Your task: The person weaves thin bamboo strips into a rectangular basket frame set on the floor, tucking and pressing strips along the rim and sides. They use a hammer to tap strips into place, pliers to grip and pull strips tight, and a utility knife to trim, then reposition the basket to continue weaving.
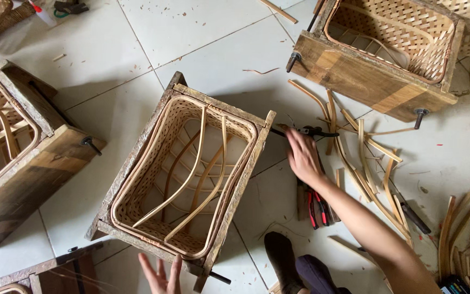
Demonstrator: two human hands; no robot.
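Note:
A woven bamboo basket [153, 163] sits inside a rough wooden mould box [246, 163] at the centre of the tiled floor, with two curved bamboo strips bent inside it. My left hand [160, 274] hovers open at the box's near corner, fingers spread, holding nothing. My right hand [302, 154] reaches out to the right of the box, over a dark-handled tool [316, 131] lying on the floor; its fingers touch or nearly touch the tool and I cannot see a grip. Red-handled pliers [316, 209] lie beneath my forearm.
Two more wooden boxes with baskets stand at the left [39, 158] and the top right [371, 76]. Several loose bamboo strips [365, 158] lie scattered to the right. My socked foot [281, 258] rests at the bottom. Another box edge [33, 269] shows at the bottom left.

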